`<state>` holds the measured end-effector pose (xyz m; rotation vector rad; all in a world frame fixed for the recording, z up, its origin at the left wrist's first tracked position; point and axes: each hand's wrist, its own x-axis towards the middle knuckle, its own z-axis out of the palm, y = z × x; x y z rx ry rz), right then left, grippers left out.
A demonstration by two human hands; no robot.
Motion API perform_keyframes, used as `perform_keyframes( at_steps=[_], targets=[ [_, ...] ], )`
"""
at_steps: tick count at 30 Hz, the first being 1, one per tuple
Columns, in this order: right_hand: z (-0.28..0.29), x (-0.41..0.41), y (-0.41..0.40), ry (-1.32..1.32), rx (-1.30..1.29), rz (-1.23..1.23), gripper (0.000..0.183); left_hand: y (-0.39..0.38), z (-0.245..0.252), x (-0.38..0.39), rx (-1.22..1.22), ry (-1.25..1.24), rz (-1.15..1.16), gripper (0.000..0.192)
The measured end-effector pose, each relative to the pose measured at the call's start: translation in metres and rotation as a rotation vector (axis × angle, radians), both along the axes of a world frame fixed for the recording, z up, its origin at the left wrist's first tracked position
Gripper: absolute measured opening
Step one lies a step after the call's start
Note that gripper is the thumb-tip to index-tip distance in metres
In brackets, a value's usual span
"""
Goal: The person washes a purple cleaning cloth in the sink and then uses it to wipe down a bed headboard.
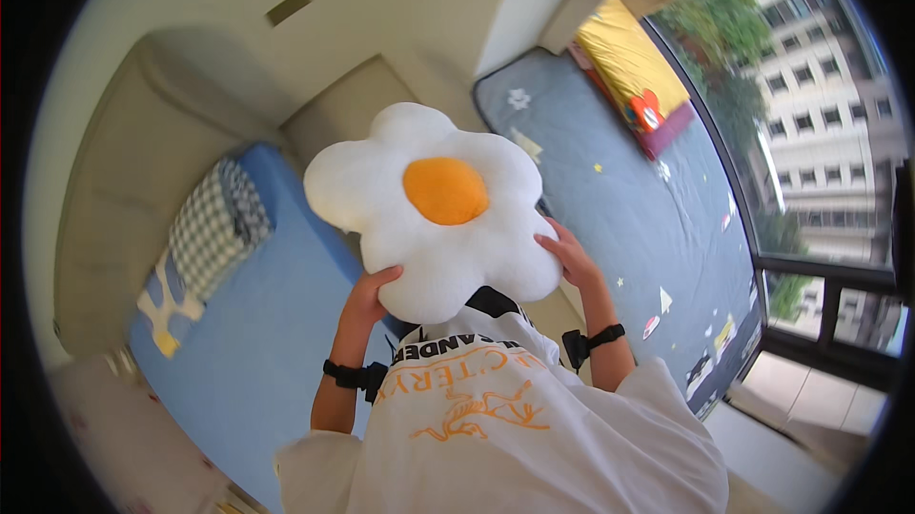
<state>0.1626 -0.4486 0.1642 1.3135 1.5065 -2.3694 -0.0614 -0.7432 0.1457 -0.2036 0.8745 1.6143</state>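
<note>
A flower-shaped plush cushion (457, 264), white with a raised orange centre (445, 191), is held up in front of my body. My left hand (372, 292) grips one of its lower petals, thumb on the front face and fingers out of sight behind. On the opposite side my right hand (572, 253) pinches another petal, with its fingertips hidden at the back. Both forearms wear black straps, each with a small black block.
A bed with a blue sheet (264, 342) lies left, bearing a checked folded cloth or pillow (211, 228) near the padded headboard (129, 192). At right, a grey-blue patterned mat (607, 214) carries a yellow pillow (629, 49) beside the window (808, 121). A wall stands ahead.
</note>
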Motion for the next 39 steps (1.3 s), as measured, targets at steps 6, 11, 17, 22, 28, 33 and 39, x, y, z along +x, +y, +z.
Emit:
perform_keyframes(
  at_steps=[6,11,17,22,28,33,39],
  targets=[
    [-0.006,0.098,0.068,0.138,0.184,-0.378,0.066,0.156,-0.002,0.022,0.053,0.190,-0.339,0.060],
    [0.010,0.110,0.136,0.143,0.402,-0.506,0.068,0.249,-0.024,0.022,0.000,0.220,-0.401,0.059],
    [-0.093,0.094,0.214,0.020,0.478,-0.539,0.068,0.328,-0.113,0.012,-0.207,0.240,-0.337,0.045],
    [-0.179,0.093,0.222,-0.512,0.778,-0.435,0.070,0.375,-0.147,-0.006,-0.477,0.461,-0.654,0.029],
    [-0.159,0.057,0.221,-0.337,0.404,-0.828,0.070,0.404,-0.180,-0.064,-0.432,0.270,-0.761,0.034],
    [-0.165,0.010,0.238,-0.387,0.597,-0.796,0.067,0.418,-0.156,-0.098,-0.382,0.432,-0.775,0.034],
    [-0.201,-0.001,0.251,-0.524,0.751,-1.049,0.053,0.462,-0.136,-0.153,-0.553,0.534,-1.326,0.031]
  ],
)
